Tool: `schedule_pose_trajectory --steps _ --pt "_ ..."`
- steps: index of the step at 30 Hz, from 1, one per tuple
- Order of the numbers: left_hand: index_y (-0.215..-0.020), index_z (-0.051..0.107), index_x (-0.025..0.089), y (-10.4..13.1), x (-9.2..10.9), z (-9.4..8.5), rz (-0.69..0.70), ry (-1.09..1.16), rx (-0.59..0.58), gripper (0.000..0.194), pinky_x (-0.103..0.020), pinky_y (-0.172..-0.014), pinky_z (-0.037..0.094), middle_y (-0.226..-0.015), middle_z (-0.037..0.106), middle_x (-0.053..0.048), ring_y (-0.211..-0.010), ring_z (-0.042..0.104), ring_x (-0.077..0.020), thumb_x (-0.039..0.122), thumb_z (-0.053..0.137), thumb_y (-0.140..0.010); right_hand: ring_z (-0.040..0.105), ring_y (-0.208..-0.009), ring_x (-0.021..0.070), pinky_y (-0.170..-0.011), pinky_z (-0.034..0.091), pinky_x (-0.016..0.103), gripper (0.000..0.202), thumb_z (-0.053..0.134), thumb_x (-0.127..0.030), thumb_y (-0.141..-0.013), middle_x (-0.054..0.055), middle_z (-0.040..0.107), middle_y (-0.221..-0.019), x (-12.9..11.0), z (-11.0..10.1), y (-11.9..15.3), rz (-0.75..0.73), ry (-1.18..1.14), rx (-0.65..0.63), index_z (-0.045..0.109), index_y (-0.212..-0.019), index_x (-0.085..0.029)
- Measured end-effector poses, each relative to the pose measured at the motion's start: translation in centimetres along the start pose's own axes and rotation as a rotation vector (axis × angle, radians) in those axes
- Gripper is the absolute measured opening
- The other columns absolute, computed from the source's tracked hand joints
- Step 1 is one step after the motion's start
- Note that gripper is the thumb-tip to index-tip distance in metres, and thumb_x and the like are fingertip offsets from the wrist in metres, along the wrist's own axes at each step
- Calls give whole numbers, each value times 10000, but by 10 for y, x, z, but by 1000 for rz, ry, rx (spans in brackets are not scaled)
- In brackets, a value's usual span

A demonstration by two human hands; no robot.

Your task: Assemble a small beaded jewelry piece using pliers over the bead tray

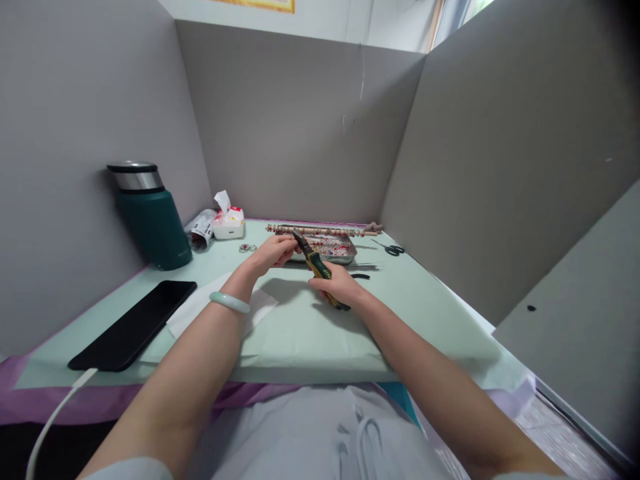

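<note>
My right hand (340, 283) is wrapped round the green and yellow handles of a pair of pliers (316, 261). The jaws point up and to the left and meet the fingertips of my left hand (277, 252). Those left fingers are pinched together, and whatever sits between them is too small to make out. Just behind both hands is a metal tray (353, 257) of red and clear beads (333, 247). A rod strung with beads (315, 231) lies along the tray's far side. Thin wires (367, 267) rest on the table in front of it.
Black scissors (394, 250) lie to the right. At the left stand a green bottle (153, 223), a tissue pack (229, 223) and a clear bag (203, 230). A phone (135, 323) with a white cable and a white paper sheet (193, 312) lie nearer. Grey partitions (300, 127) enclose the table.
</note>
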State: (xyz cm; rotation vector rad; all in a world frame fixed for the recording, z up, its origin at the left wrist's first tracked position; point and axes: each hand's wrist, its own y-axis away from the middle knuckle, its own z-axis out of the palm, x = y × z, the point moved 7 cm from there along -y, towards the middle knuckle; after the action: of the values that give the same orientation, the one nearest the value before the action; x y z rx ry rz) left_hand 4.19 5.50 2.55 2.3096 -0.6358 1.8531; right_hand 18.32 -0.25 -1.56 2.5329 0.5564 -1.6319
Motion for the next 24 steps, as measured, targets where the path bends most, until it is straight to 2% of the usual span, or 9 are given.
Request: schedule_pose_trajectory --steps 5,8,13,18,20,24 --pt "-698 557 148 1 0 0 3 -40 -11 286 -200 -382 145 -415 302 65 -364 221 -42 365 472 -863 440 -438 97 -444 392 226 360 594 -381 -726 -44 496 -574 -2 4 5 28 -239 -78 504 -1021 -195" --pt "-694 556 150 1 -1 0 -1 -27 -18 304 -198 -383 142 -416 281 70 -364 212 -39 389 476 -865 458 -459 102 -450 395 225 366 591 -393 -733 -39 503 -589 -3 4 6 20 -248 -91 499 -1032 -201" --pt "-706 553 146 0 -3 -1 32 -22 -43 293 -190 -378 182 -404 308 66 -358 235 -42 372 467 -872 446 -439 109 -449 368 229 334 564 -393 -733 -36 514 -564 2 -2 0 9 10 9 519 -987 -182" --pt "-713 545 138 0 -3 0 35 -7 -54 278 -188 -368 196 -386 314 70 -349 228 -46 329 438 -883 548 -680 157 -635 406 257 365 557 -323 -717 26 628 -797 -9 -14 1 -114 367 229 561 -1052 -179" --pt "-712 542 136 0 -2 1 29 -4 -57 271 -188 -367 196 -388 311 73 -347 226 -45 317 436 -884 561 -751 185 -673 400 270 400 550 -304 -721 49 644 -867 -11 -16 2 -132 473 281 553 -1102 -181" --pt "-739 547 137 0 -1 2 29 12 -82 240 -186 -370 186 -421 301 77 -356 231 -42 308 452 -877 567 -778 204 -689 399 283 402 560 -290 -716 63 649 -883 -12 -17 2 -143 514 325 552 -1103 -182"
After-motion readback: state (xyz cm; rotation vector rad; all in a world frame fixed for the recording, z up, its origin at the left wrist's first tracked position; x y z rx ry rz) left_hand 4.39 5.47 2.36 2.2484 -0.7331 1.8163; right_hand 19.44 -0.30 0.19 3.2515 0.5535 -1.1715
